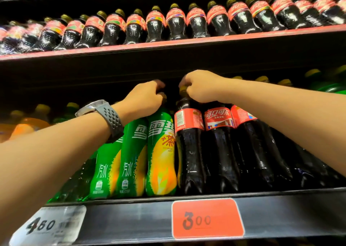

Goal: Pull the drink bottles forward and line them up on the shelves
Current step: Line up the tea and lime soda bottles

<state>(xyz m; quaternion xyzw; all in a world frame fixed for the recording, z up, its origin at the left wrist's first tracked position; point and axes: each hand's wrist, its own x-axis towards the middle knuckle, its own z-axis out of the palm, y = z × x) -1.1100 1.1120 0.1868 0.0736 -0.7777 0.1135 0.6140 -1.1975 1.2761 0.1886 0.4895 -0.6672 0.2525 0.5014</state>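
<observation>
On the middle shelf (pixel 280 195) stand green-and-yellow soda bottles and dark cola bottles with red labels. My left hand (pixel 145 100), with a grey watch on its wrist, is closed over the top of the rightmost green bottle (pixel 161 152). My right hand (pixel 201 86) grips the yellow cap of the leftmost cola bottle (pixel 189 148). Both bottles stand at the shelf's front edge, side by side. Two more cola bottles (pixel 220 148) stand to the right, partly behind my right forearm.
The upper shelf (pixel 168 46) carries a long row of small cola bottles (pixel 176 23). Orange bottles (pixel 28 126) sit at the far left, green ones (pixel 329 85) at the far right. A red price tag (pixel 207 218) and a white one (pixel 48 225) hang on the shelf front.
</observation>
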